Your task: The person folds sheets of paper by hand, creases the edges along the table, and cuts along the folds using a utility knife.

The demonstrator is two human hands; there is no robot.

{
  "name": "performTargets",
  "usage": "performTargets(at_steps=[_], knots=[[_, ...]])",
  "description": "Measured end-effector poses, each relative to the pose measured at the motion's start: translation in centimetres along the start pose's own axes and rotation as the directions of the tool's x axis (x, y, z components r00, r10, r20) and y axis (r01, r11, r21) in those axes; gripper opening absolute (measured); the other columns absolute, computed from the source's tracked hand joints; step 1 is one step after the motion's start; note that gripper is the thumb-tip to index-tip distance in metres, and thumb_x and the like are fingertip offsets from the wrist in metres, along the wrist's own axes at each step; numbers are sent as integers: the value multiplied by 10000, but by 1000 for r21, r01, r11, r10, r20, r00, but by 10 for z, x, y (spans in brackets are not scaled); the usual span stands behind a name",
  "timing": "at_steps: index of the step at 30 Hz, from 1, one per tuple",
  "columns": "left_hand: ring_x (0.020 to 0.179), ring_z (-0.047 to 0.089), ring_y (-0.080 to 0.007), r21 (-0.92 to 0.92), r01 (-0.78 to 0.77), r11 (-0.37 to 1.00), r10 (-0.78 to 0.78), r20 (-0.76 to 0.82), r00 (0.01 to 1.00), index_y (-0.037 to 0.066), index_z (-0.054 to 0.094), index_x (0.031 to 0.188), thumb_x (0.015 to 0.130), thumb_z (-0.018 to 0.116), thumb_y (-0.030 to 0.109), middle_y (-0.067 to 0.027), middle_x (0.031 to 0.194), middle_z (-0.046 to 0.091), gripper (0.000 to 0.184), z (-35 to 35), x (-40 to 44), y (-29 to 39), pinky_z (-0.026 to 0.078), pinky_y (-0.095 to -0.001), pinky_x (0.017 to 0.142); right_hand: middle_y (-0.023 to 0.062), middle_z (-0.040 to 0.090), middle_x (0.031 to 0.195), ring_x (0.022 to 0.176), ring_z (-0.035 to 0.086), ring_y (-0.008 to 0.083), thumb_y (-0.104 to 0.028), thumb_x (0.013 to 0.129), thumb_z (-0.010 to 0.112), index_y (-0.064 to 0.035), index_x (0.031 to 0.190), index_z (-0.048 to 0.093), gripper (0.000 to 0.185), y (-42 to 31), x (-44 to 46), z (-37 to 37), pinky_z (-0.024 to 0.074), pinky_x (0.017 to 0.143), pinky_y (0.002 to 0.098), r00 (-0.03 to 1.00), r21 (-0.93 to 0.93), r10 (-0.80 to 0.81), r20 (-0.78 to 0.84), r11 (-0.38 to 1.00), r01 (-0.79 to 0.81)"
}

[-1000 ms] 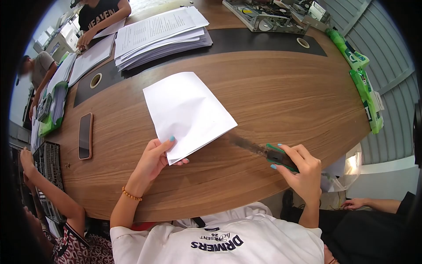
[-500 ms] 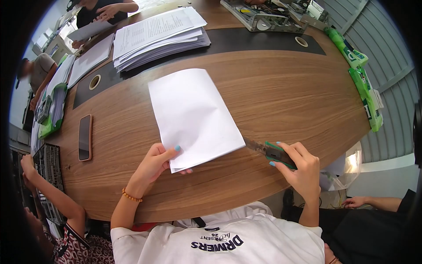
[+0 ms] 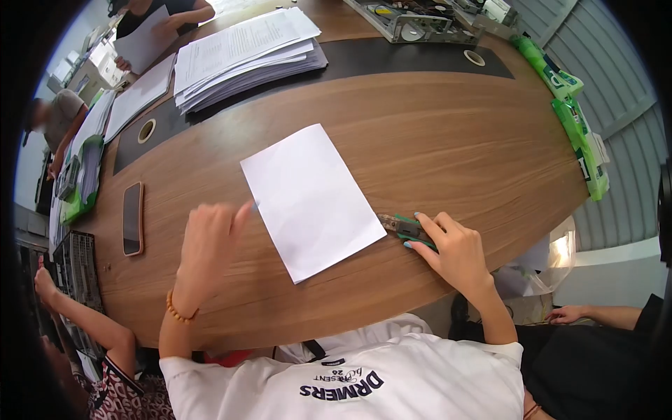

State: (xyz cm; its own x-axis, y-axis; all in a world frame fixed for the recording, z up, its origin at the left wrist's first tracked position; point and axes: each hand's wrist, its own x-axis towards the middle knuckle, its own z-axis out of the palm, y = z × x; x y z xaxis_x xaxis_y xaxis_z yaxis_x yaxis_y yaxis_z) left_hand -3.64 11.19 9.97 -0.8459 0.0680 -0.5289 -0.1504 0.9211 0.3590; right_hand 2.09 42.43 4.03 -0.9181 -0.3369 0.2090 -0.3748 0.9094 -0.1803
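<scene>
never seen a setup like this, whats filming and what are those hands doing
No machine here: a camera worn on a person's head looks forward and down at their two bare hands. The right hand grips a green-and-black handled cutter, its tip at the right edge of a white rectangular paper sheet. The left hand, blurred, seems to hold nothing; its thumb is near the sheet's left edge. Also on the brown wooden table lie a thick stack of white printed pages and a dark-screened phone.
</scene>
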Motion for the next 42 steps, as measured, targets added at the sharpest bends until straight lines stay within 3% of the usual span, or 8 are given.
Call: performTargets(at_steps=[1, 2, 3, 4, 8, 15, 22, 42], knots=[[808, 656, -296, 206, -93, 974, 154, -303, 940, -106, 500, 1112, 867, 573, 247, -206, 986, 633, 436, 2, -2, 13, 550, -350, 632, 69, 527, 769, 612, 580, 204, -313, 723, 709, -47, 1056, 587, 443, 0, 0, 0, 461, 508, 301, 1000, -1, -11, 5, 1000, 11], [997, 550, -334, 317, -287, 904, 414, -484, 770, -108, 434, 1182, 857, 574, 290, -224, 1141, 530, 533, 24, 3, 24, 485, -402, 774, 69, 518, 774, 621, 577, 201, -313, 727, 705, -51, 1059, 591, 437, 0, 1, 0, 461, 508, 302, 1000, 0, -12, 3, 1000, 12], [1187, 443, -372, 462, -423, 780, 626, -600, 499, -110, 368, 1251, 846, 575, 333, -241, 1295, 427, 635, 53, 16, 31, 420, -455, 916, 68, 509, 779, 629, 573, 197, -312, 731, 701, -55, 1062, 595, 432, 1, 2, 0, 461, 508, 303, 1000, -3, -13, -1, 1000, 13], [1333, 169, -396, 480, -485, 731, 682, -489, 543, -116, 244, 1327, 852, 530, 402, -242, 1432, 191, 759, 74, 33, 34, 178, -486, 1070, 68, 509, 779, 629, 573, 197, -312, 731, 701, -55, 1062, 595, 432, 2, 3, 1, 461, 508, 303, 1000, -15, -29, -2, 999, 29], [1335, 156, -420, 392, -529, 752, 659, -444, 608, -166, 230, 1304, 826, 542, 441, -330, 1401, 182, 833, 111, 54, 26, 120, -513, 1073, 63, 456, 801, 677, 526, 182, -302, 737, 698, -65, 1097, 602, 442, 4, 0, 11, 457, 520, 303, 996, -73, -50, -78, 996, 45], [1313, 202, -440, 397, -512, 762, 647, -491, 583, -194, 288, 1263, 801, 543, 503, -362, 1356, 246, 875, 112, 55, 24, 125, -526, 1063, 60, 421, 774, 650, 484, 184, -297, 725, 704, -99, 1145, 597, 476, 8, 5, 11, 436, 522, 296, 991, -71, -38, -125, 997, 29], [1317, 194, -440, 410, -506, 759, 651, -468, 598, -198, 282, 1265, 800, 542, 506, -368, 1358, 234, 883, 113, 55, 24, 121, -526, 1063, 57, 418, 767, 644, 482, 179, -281, 709, 719, -101, 1153, 595, 496, 10, 20, 19, 423, 503, 287, 980, -30, -115, -162, 993, 112], [1322, 161, -453, 382, -502, 776, 631, -453, 630, -200, 258, 1274, 796, 549, 502, -372, 1366, 209, 898, 110, 47, 19, 103, -539, 1060, 48, 435, 787, 658, 494, 175, -277, 707, 717, -123, 1157, 592, 492, 26, 45, 23, 435, 519, 291, 979, -55, -114, -171, 993, 106]])
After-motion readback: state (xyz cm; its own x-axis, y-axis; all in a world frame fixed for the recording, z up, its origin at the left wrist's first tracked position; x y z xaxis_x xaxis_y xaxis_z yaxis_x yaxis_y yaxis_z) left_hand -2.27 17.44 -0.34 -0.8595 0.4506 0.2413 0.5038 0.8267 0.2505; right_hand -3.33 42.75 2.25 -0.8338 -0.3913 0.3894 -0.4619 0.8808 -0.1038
